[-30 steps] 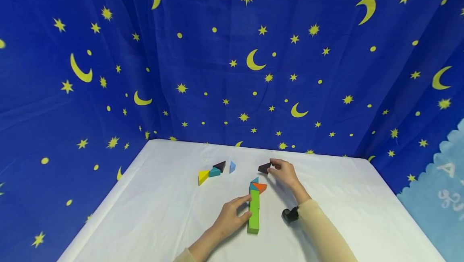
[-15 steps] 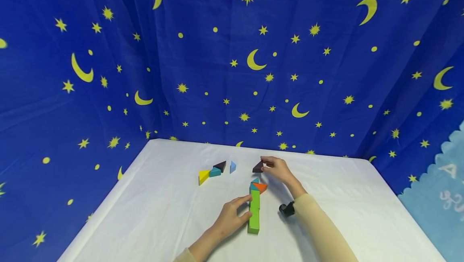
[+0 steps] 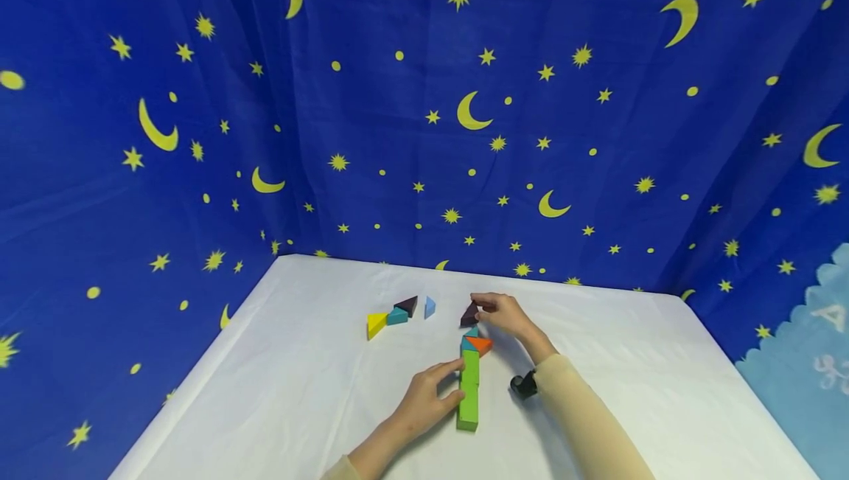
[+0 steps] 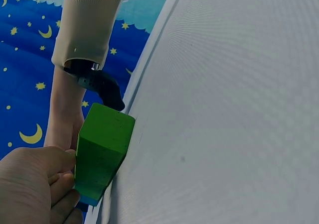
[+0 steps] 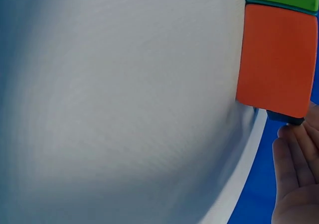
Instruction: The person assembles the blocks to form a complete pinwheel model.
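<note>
Two green blocks (image 3: 469, 369) lie end to end in a row, with an orange triangular block (image 3: 480, 346) and blue triangular pieces (image 3: 472, 332) at the far end. My left hand (image 3: 424, 402) rests along the row's left side, index finger and thumb touching the green. In the left wrist view, those fingers lie beside the green block's end (image 4: 104, 149). My right hand (image 3: 507, 315) pinches a black triangular block (image 3: 468, 315) just beyond the blue tip. The right wrist view shows the orange side (image 5: 279, 57) large, mostly hiding the black block (image 5: 285, 117) near the fingertips.
Left of the row, yellow (image 3: 376, 324), teal (image 3: 398, 315) and black (image 3: 407, 306) blocks touch in a chain. A light blue block (image 3: 430, 307) stands beside them. A black wrist camera (image 3: 524, 386) juts from the right sleeve. Blue star-patterned cloth (image 3: 398, 133) surrounds the white table (image 3: 298, 362).
My right hand has carried the black block leftward and then nearer to the row's far end, turning it. The left hand keeps its place on the green blocks.
</note>
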{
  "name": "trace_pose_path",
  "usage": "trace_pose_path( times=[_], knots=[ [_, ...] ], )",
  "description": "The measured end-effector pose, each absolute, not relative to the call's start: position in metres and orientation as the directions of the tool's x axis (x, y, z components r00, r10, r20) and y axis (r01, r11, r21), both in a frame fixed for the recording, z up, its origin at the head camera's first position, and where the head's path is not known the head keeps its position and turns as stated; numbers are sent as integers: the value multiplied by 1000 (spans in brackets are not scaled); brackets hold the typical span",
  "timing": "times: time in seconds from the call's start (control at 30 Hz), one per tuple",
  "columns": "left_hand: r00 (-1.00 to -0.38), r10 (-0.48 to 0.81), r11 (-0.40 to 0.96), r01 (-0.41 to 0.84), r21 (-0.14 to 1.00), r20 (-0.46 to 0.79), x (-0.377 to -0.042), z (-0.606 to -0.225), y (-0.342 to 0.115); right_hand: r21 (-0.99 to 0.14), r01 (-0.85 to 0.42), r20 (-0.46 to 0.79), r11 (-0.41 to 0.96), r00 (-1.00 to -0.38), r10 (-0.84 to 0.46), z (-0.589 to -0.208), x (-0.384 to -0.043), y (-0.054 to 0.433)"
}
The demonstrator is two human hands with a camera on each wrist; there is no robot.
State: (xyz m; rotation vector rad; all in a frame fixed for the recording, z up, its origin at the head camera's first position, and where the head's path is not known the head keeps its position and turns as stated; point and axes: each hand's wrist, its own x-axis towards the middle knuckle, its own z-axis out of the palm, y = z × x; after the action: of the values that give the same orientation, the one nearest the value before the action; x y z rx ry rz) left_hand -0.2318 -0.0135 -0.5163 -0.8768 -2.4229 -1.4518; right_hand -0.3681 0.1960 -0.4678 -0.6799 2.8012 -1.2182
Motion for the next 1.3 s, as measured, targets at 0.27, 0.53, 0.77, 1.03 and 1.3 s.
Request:
trace_pose_path(
  times=[0.27,0.53,0.77,1.03,1.3],
  knots=[
    [-805,401,360,578,732,438,-231,-515,-11,-700,-302,78,647,-933,-351,-474,-368,198],
    [-809,400,362,572,736,431,-230,-514,-12,-714,-333,106,615,-921,-375,-473,-365,197],
    [-810,397,357,569,741,431,-230,-515,-13,-711,-348,106,612,-912,-395,-474,-367,195],
    [-807,396,357,576,736,439,-231,-515,-13,-725,-310,64,614,-919,-389,-474,-368,193],
    [-811,390,358,570,740,436,-231,-516,-14,-743,-324,60,586,-904,-424,-476,-367,192]
  ],
)
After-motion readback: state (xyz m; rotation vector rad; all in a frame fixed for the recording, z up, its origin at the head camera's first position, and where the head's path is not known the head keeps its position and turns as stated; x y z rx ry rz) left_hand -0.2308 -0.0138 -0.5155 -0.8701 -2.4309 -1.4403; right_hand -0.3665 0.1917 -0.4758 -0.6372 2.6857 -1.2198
